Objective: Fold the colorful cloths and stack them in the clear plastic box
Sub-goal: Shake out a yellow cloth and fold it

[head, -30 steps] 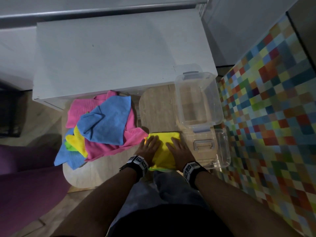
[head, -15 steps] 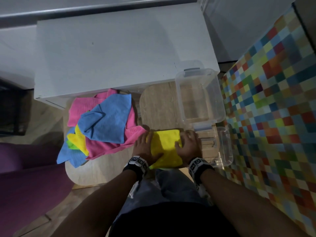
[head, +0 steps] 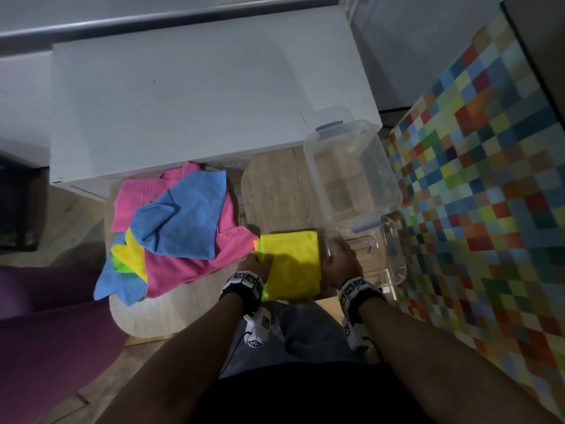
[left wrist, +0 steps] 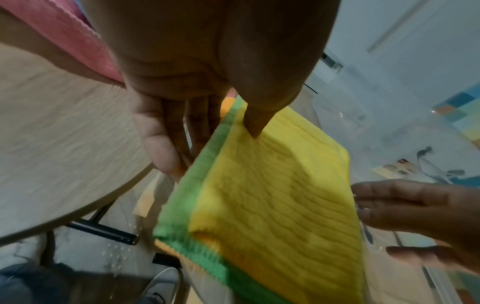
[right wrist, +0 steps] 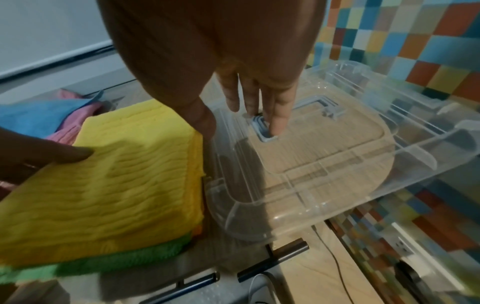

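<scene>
No readable text (wristband (head: 244,278) markings perhaps codes).

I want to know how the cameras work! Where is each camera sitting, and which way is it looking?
Head: sits on the person's head, looks down at the folded cloths, clear plastic box and pile of cloths; both forearms show.
Left wrist: looks along the left hand, which pinches the stack; the right hand's fingers show too.
Right wrist: looks along the right hand at the lid; a left fingertip shows.
All three views share the yellow-topped stack.
</scene>
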A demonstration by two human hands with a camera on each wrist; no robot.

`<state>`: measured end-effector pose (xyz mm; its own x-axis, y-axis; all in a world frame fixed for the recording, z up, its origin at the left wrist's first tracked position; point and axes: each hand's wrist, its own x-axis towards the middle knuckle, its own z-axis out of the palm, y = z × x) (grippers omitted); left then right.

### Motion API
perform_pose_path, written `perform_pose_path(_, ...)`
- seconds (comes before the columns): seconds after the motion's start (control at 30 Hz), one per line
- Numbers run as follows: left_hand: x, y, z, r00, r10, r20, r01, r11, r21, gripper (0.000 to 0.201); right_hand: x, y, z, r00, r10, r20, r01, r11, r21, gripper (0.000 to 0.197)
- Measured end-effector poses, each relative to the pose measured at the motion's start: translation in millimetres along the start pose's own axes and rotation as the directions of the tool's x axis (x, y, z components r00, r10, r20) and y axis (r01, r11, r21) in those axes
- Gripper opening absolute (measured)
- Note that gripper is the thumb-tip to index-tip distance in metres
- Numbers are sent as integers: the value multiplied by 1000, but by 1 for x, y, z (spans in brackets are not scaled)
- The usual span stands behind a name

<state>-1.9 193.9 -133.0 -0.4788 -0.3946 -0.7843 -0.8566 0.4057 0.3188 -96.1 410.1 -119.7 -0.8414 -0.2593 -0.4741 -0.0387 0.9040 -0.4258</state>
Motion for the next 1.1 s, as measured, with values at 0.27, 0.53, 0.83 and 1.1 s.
perform_pose_path(0.27, -2, -4, -13, 999, 45, -24, -44, 999, 31, 62, 14, 7, -48, 838, 530, -127, -367, 720, 589, 52)
perform_pose_path(0.53, -4, -1, -19, 997, 55, -62, -53, 998, 25, 62, 44, 2, -85, 861, 387, 330, -456, 302, 837, 52)
perform_pose_path(0.83, 3, -11, -16, 996, 75, -49, -76, 997, -23, 60, 39, -6, -69, 858, 361, 366, -458, 216, 862, 50)
perform_pose_path(1.1, 3, -17, -15, 991, 128, -31, -129, 991, -21, 52, 34, 8, -70, 854, 307, 419, -451, 36, 892, 44)
